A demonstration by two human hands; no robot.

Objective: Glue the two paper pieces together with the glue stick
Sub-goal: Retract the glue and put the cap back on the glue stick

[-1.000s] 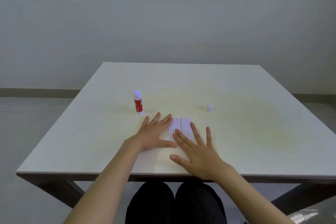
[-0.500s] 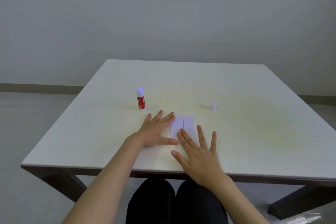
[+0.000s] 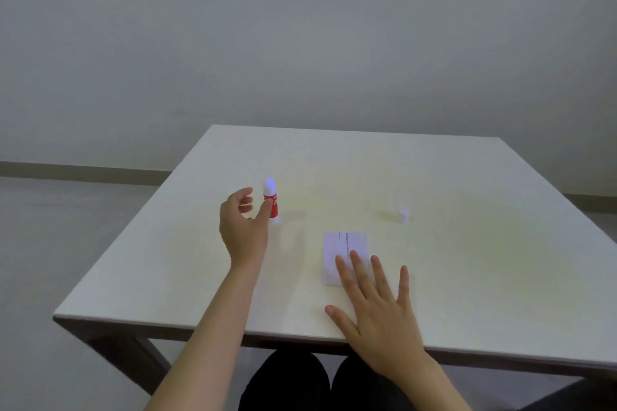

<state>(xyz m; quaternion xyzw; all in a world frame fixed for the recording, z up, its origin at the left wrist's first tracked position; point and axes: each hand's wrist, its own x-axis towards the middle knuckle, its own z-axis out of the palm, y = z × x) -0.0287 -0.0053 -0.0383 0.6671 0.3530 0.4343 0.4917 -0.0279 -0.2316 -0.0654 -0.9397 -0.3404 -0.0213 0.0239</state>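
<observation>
A red glue stick (image 3: 271, 200) stands upright and uncapped on the white table (image 3: 467, 260), its pale tip showing. My left hand (image 3: 242, 227) hovers just left of it, fingers curled apart, the thumb tip touching or overlapping the red body; it holds nothing. A small white paper (image 3: 345, 248) with a printed line lies flat near the table's middle. My right hand (image 3: 377, 310) rests flat with spread fingers, its fingertips on the paper's near edge. Whether a second piece lies under the paper I cannot tell.
A small white cap (image 3: 404, 214) sits on the table to the right of the paper. The table's front edge runs just under my right wrist. A grey wall and floor lie beyond; dark trousers show below.
My left hand lifted off the table beside the paper and moved up and left to the glue stick. My right hand stayed on the paper. The camera tilted slightly.
</observation>
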